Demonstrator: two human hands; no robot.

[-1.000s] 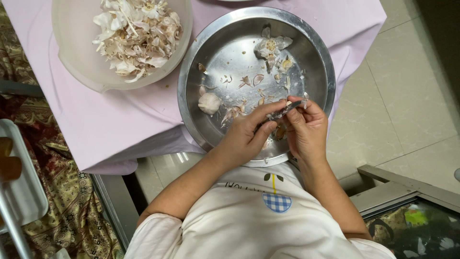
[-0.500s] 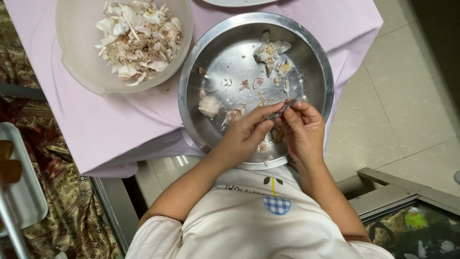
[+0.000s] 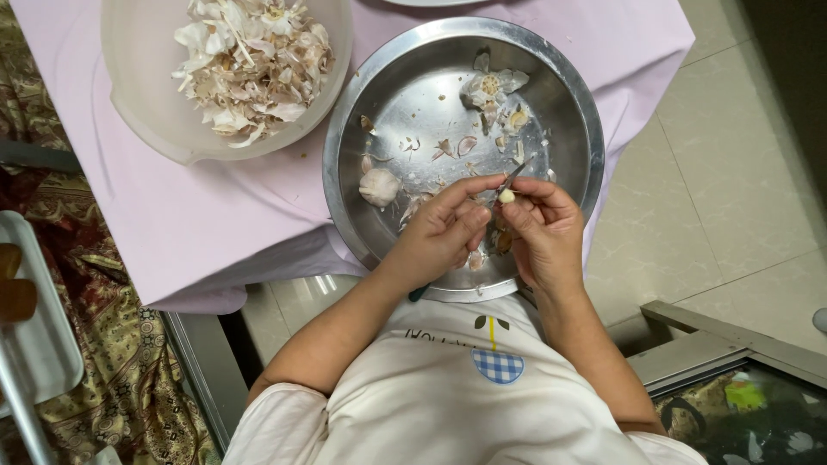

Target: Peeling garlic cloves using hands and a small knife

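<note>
My left hand (image 3: pixel 444 232) and my right hand (image 3: pixel 543 231) meet over the near side of a round steel pan (image 3: pixel 568 112). Between the fingertips of both sits a small pale garlic clove (image 3: pixel 507 196). A thin dark blade (image 3: pixel 515 176) sticks up from my right hand's fingers beside the clove. A whole garlic bulb (image 3: pixel 379 186) lies in the pan left of my left hand. Broken garlic pieces and skins (image 3: pixel 493 95) lie at the pan's far side.
A pale plastic bowl (image 3: pixel 142 103) heaped with garlic skins (image 3: pixel 250 65) stands left of the pan on a pink tablecloth (image 3: pixel 198 224). A white tray (image 3: pixel 39 344) lies at the far left above patterned fabric. Tiled floor is at the right, with a metal frame (image 3: pixel 724 344) at lower right.
Both hands have shifted slightly up and left over the pan. The clove now shows bare and pale between the fingertips.
</note>
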